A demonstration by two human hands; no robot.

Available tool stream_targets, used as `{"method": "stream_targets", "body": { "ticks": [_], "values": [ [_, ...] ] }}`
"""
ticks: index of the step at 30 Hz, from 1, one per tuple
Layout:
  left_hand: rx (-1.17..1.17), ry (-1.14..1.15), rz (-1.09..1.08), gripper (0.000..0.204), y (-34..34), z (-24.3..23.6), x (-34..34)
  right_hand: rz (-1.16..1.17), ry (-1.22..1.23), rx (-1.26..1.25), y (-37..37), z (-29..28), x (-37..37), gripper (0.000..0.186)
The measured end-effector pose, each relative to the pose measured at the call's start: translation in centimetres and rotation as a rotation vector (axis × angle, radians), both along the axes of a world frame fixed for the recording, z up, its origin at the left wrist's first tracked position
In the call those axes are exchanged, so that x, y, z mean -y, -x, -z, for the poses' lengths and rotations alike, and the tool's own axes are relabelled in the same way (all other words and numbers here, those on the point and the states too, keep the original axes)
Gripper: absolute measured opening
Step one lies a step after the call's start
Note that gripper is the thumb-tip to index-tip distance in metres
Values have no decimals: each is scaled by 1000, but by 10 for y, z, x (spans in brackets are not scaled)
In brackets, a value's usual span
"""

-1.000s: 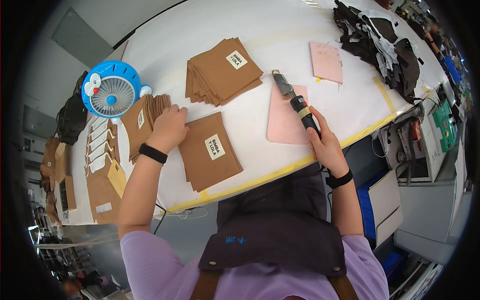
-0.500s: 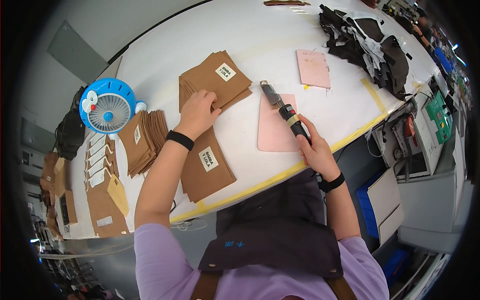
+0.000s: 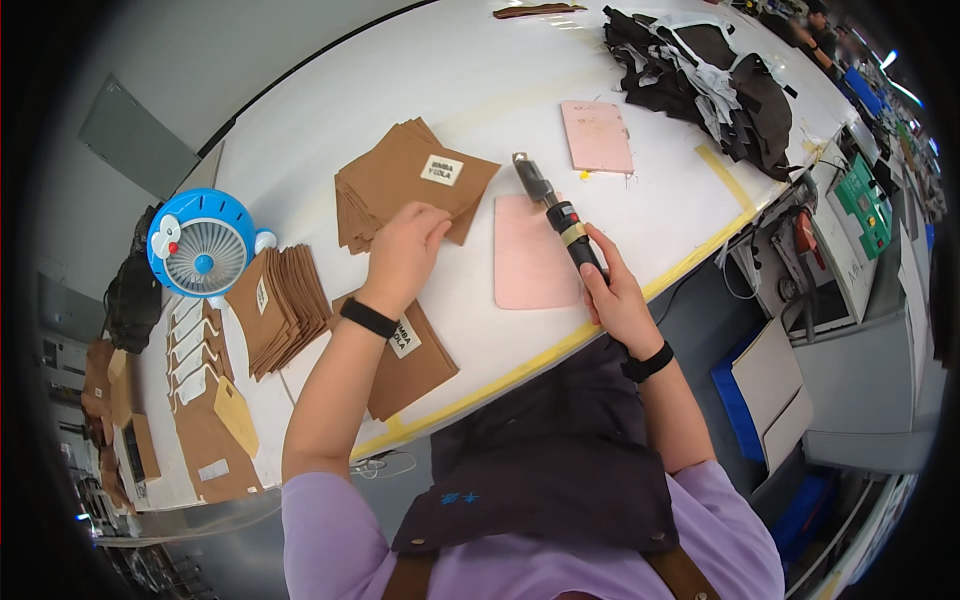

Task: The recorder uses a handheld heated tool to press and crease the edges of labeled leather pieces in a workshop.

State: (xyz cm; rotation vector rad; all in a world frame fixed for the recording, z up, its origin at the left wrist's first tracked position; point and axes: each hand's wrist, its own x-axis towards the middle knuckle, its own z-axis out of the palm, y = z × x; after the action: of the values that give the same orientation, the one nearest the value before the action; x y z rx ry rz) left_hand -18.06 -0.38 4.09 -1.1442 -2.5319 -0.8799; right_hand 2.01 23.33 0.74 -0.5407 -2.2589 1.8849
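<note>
My left hand is at the near edge of a fanned stack of brown panels. Its fingers are pinched on the top brown panel, which bears a white label and lies askew over the others. In my right hand is a black-handled tool with a flat metal head, which points away from me. The tool is above a pink pad on the table. Partly behind my left wrist lies a second stack of labelled brown panels.
A blue fan stands at the left, by another brown stack and pieces with white strips. Farther off are a second pink pad and a dark fabric heap. Yellow tape edges the white table.
The top brown panel has turned, its corner now jutting right. My left hand has drawn back toward me to the panel's near edge. The tool remains in my right hand.
</note>
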Motion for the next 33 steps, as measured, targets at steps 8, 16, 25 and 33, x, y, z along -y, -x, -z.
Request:
{"method": "stream_targets", "body": {
  "ticks": [8, 16, 25, 33],
  "values": [
    [-24, 196, 328, 15, -67, 15, -6, 29, 155, -139, -37, 1, -1, 58],
    [48, 330, 402, 20, -89, -12, 1, -22, -280, 64, -118, -6, -1, 59],
    [-209, 462, -90, 47, 55, -10, -36, -60, -624, 77, -123, -9, 6, 61],
    [125, 646, -160, 44, 79, 3, -40, -65, -599, 114, -124, -6, 4, 61]
  ]
}}
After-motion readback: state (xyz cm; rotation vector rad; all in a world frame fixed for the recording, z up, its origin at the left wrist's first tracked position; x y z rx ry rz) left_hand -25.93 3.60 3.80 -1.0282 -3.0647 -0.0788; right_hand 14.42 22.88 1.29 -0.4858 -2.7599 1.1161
